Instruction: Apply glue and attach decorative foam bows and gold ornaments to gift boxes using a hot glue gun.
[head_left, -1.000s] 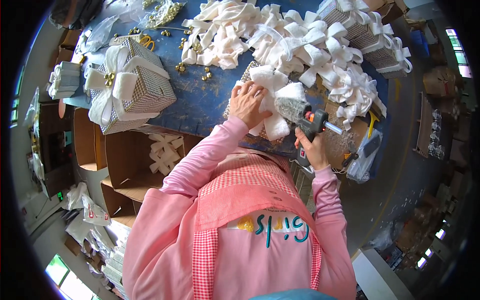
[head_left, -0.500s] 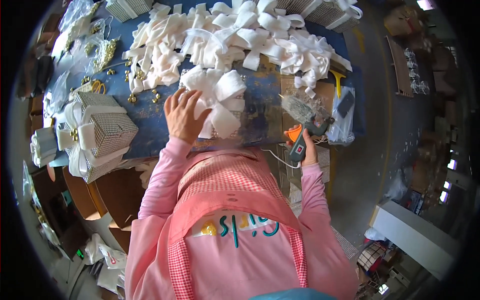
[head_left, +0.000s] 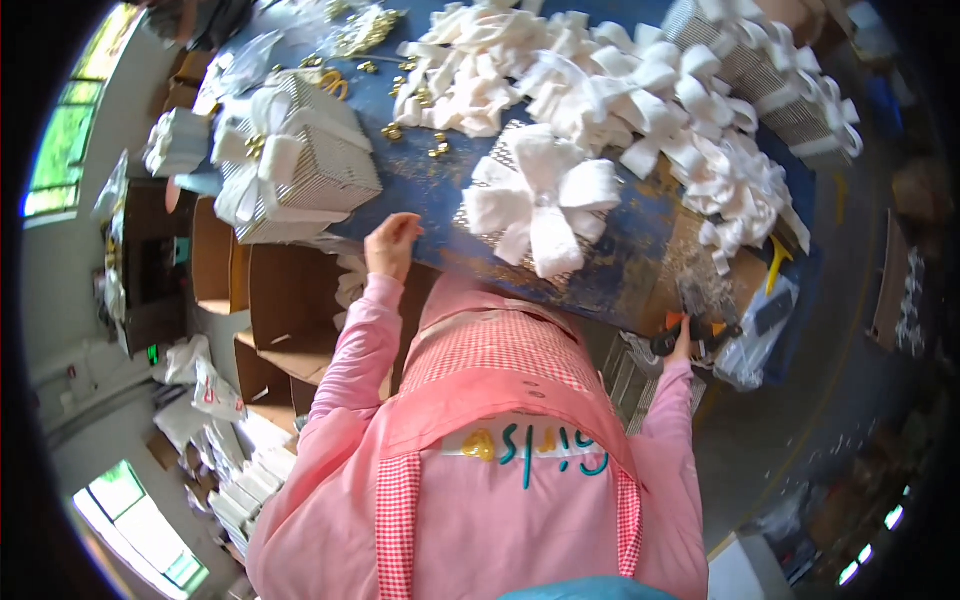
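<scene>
A white fabric bow [head_left: 543, 205] with wide loops lies on a silvery textured box [head_left: 478, 210] near the table's front edge. Left of it, my left hand [head_left: 393, 242] hovers at the edge, fingers loosely bent and nothing visible in them. My right hand [head_left: 682, 345] grips a dark hot glue gun [head_left: 662, 344] with an orange trigger, over a piece of cardboard [head_left: 735, 283] at the right. Beside that hand is another dark piece [head_left: 722, 337] with an orange part; I cannot tell what it is. Small gold bells [head_left: 438, 148] lie beyond my left hand.
White fabric bows [head_left: 590, 85] are heaped along the back of the blue table [head_left: 415, 185]. A finished gift box [head_left: 330, 165] stands left, more boxes [head_left: 745, 60] back right. A yellow-handled tool [head_left: 778, 262] and plastic bag [head_left: 752, 335] lie right. Cardboard boxes [head_left: 290, 300] stand below left.
My left hand has let go of the bow and drawn back left to the table edge. My right hand has turned the glue gun and set it lower over the cardboard. The view has swung left.
</scene>
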